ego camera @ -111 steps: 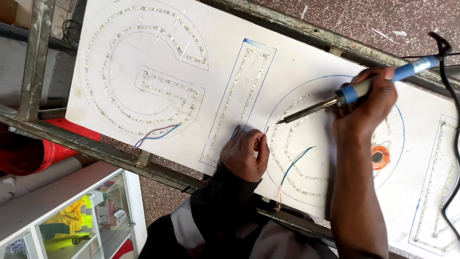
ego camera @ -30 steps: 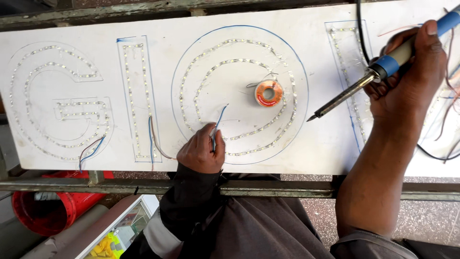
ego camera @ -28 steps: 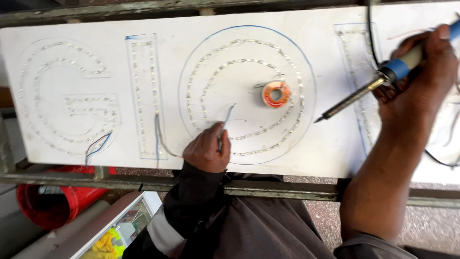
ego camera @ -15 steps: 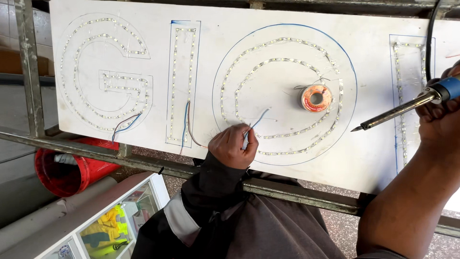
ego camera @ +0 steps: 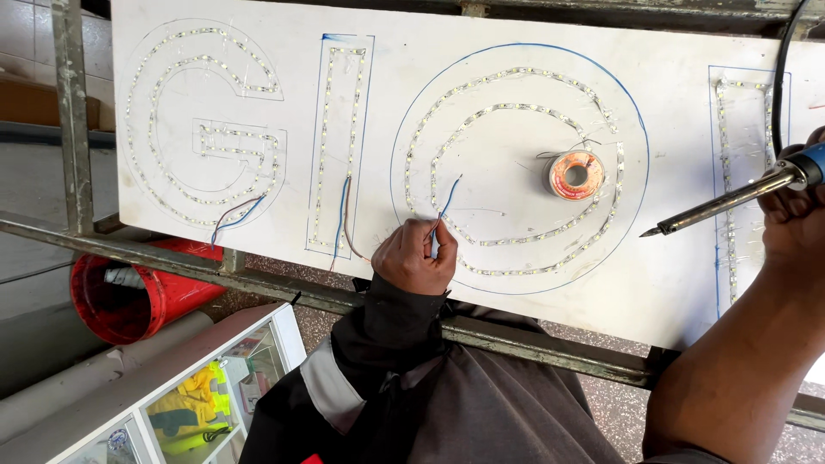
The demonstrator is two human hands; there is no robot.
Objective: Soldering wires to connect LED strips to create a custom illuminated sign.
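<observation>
Left hand is pinching thin blue wire w/ closed fingers at bottom of round LED-strip letter on white sign board, right hand gripping blue-handled soldering iron off to the side; soldering prep underway imo, next needing iron tip brought to wire end.

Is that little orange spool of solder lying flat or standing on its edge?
Lying flat. The solder spool rests on the white sign board inside the round letter, its centre hole facing up at the camera, with a loose strand trailing off beside it.

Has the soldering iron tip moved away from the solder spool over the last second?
Yes. The soldering iron tip was close beside the orange solder spool; it now sits farther right, outside the circle of LED strip.
</observation>
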